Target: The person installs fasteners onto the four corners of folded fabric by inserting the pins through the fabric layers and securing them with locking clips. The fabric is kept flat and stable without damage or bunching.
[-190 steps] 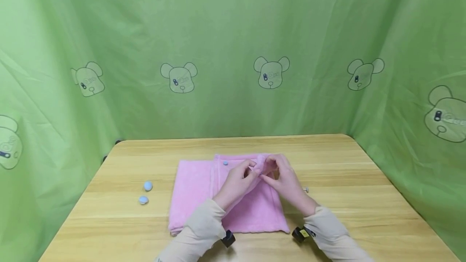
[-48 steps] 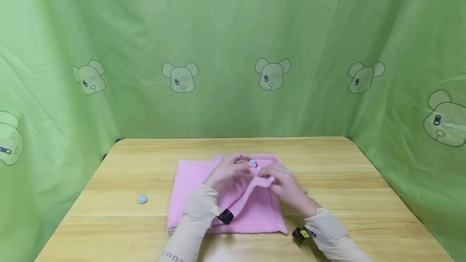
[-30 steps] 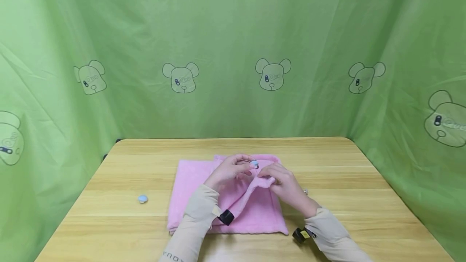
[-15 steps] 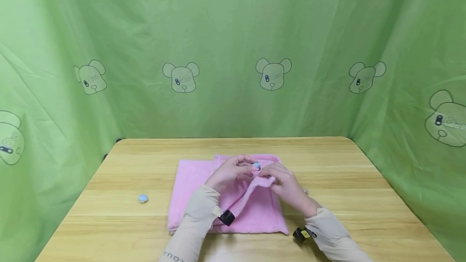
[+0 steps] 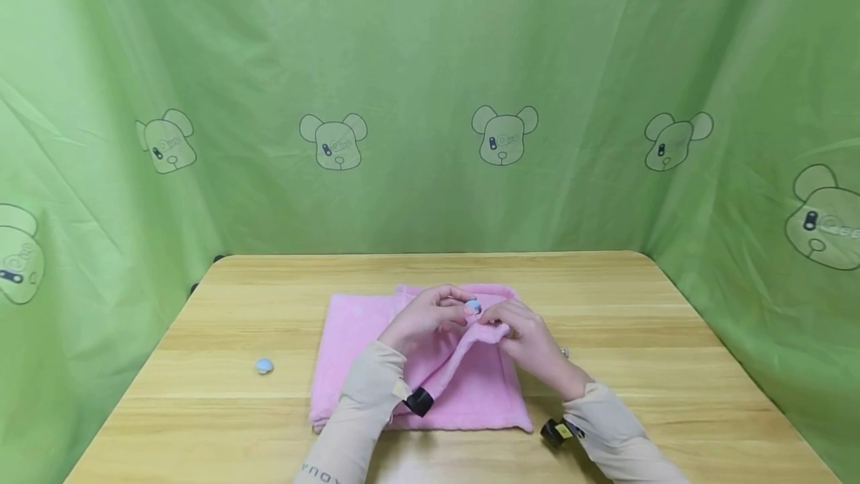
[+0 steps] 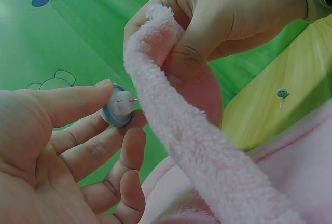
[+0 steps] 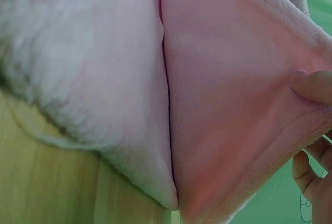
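Note:
A folded pink fleece blanket (image 5: 356,349) lies mid-table with one edge lifted. My left hand (image 5: 430,316) pinches a round blue pin cap (image 5: 473,306) between thumb and fingers, right beside that edge. In the left wrist view the cap's white core (image 6: 120,103) faces the cloth, and a thin metal pin (image 6: 134,100) spans the small gap between them. How far the pin sits in the core is hidden. My right hand (image 5: 527,334) grips the lifted edge, its thumb (image 7: 311,86) pressing the cloth in the right wrist view. Whatever it holds behind the cloth is out of sight.
Another blue cap (image 5: 264,366) rests on the wooden table (image 5: 201,409) to the left. A small pin with a round head (image 6: 281,93) lies to the right, partly behind my right wrist in the head view. Green curtains surround the table.
One of two blue caps left the table's left side and is now in my left hand. Over the last second or so it shifted slightly toward the right hand, which barely moved.

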Available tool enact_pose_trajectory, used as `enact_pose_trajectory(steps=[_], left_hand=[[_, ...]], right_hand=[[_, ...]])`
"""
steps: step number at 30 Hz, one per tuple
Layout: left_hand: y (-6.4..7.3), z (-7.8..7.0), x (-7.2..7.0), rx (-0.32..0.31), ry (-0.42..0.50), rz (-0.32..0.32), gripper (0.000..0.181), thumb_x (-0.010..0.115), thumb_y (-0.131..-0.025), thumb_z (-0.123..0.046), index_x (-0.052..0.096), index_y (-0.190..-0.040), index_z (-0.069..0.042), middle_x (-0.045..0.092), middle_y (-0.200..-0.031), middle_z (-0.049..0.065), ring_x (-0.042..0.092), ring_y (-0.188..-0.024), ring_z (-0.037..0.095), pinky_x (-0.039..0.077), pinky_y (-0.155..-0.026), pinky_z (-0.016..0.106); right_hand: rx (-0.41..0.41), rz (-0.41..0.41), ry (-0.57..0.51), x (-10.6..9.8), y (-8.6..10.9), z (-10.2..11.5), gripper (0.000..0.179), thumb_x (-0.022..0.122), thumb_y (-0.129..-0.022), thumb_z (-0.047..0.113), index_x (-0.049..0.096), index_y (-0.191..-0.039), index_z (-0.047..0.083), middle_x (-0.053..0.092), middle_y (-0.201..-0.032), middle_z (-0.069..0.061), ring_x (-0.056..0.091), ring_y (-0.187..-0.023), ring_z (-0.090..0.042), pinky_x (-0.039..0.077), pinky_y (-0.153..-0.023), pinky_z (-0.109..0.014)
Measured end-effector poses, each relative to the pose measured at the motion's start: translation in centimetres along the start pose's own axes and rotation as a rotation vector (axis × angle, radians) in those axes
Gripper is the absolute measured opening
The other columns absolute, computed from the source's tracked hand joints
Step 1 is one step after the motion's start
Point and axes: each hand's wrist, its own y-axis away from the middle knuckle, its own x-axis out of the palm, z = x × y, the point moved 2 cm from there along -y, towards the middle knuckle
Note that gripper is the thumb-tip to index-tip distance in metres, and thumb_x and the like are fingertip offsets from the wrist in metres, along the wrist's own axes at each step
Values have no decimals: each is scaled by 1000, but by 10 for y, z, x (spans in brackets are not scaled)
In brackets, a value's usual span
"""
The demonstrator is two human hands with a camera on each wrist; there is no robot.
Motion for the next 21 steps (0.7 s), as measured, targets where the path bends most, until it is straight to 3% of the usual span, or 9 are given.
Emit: enact_pose_trajectory(steps=[10,21], left_hand=[[-1,1,1,28,13,37,34,66,-87,-6,59,-120,0,71,-108,15,65,-78,9,48,-70,24],[-4,6,5,32,-6,42,32,66,-88,-8,61,-119,0,72,-106,16,65,-75,8,51,-70,24]], right_hand=[[14,-12,13,0,0,-1,40,69,-64,-16,70,-92,13,72,-93,2,63,-91,-17,45,-92,-13],[30,-8,16,-2,-1,-1,42,68,-63,-17,70,-93,13,72,-92,2,63,-89,-16,49,-85,-15]])
